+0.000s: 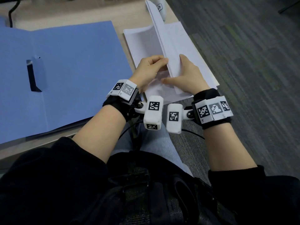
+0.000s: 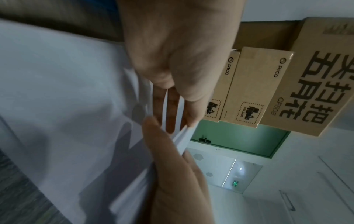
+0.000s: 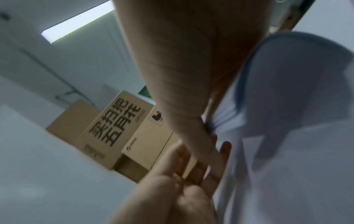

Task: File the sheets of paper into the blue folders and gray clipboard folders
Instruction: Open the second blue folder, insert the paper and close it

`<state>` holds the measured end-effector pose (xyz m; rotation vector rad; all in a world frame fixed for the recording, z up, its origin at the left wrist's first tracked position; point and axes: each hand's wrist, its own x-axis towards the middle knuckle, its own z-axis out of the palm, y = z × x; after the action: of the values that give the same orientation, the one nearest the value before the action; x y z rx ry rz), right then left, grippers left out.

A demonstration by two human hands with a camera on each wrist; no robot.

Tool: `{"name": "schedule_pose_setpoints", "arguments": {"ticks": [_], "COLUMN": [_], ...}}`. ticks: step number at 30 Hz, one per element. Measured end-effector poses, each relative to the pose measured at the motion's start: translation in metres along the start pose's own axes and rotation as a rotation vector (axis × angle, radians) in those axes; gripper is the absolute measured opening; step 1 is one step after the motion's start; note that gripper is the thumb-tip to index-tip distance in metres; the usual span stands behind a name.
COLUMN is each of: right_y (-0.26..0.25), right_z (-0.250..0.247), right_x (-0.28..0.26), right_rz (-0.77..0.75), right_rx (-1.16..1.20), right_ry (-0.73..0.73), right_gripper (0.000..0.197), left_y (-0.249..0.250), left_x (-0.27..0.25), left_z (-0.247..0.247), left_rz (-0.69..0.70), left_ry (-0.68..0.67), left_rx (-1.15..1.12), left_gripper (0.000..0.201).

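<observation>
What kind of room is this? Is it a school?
Probably an office or workroom, not clearly a school. A desk holds an open blue folder and a paper stack; gray carpet covers the floor, and cardboard boxes are stacked nearby.

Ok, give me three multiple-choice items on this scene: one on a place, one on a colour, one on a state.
1. The paper stack lies where, relative to the open folder?
A. To its right
B. On top of it
C. To its left

2. The open folder's colour?
A. Gray
B. Blue
C. Red

3. The lifted sheets are:
A. Flat on the desk
B. Inside the folder
C. Held up by both hands

Answers: 1 A, the stack sits at the desk's right edge; 2 B, its surface is blue; 3 C, the left hand and right hand pinch them.
</observation>
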<state>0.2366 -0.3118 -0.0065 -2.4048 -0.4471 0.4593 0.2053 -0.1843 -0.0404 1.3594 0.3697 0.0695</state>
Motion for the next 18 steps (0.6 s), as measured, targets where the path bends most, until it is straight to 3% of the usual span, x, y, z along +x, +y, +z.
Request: {"name": "schedule_pose_setpoints", "arguments": {"ticks": [8,12,14,16,18], "right_y": [-0.005,-0.008,-0.016,-0.027,-0.039], "right_z": [-0.003,-0.014,-0.016,-0.018,-0.019], "right_x": [-0.002,-0.004,-0.005,-0.007,-0.011], "right_rz": [0.018,-0.048,-0.127,-0.22,-0.315], "right_rx": [0.094,0.172,0.247,0.36,0.477], "right_ry": [0.345,0.583,0.687,0.733,0.753], "right_gripper": [0.029,0.038,0.033,0.031,0.038], "left_y": [0.006,0.017,0.029,0.041,0.053], "left_x": [0.0,-0.002,-0.003,-0.005,-0.006], "left_z": [-0.006,-0.009,-0.012,-0.017,-0.027], "left_rz": [-0.002,0.004,0.012,0.045,0.096], "left_ry": [0.028,0.114,0.174,0.22,0.291], "left_rx": [-0.04,-0.1,-0.132,-0.093,-0.009], "left_gripper": [0.018,0.037,0.057,0.071,0.07]}}
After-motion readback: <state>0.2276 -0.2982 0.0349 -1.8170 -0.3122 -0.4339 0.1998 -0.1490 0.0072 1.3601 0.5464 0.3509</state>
